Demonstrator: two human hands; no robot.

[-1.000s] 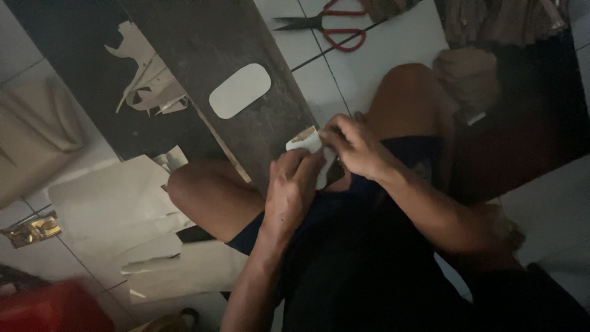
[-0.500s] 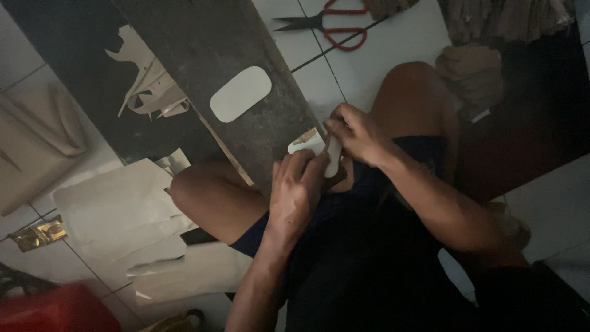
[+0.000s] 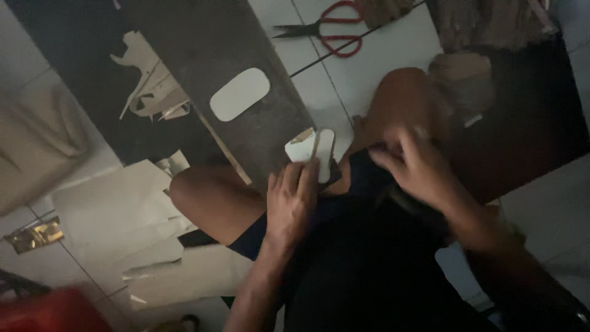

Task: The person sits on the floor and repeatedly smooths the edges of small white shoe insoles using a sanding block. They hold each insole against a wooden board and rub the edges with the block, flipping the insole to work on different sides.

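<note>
I sit cross-legged on a tiled floor in dim light. My left hand (image 3: 294, 200) grips a small white cardboard piece (image 3: 310, 150) made of thin rounded layers, held upright above my left knee. My right hand (image 3: 415, 169) has come off the piece and hovers over my lap near my right knee, fingers loosely spread and blurred. Whether it holds anything small I cannot make out.
A dark board (image 3: 203, 74) lies ahead with a white rounded cut-out (image 3: 241, 94) on it and paper scraps (image 3: 153, 89). Red-handled scissors (image 3: 329, 29) lie on the tiles beyond. Cardboard sheets (image 3: 117, 215) lie to my left, a red object (image 3: 49, 310) at the bottom left.
My right hand has let go of the cardboard piece and moved right toward my lap. My left hand still holds the piece.
</note>
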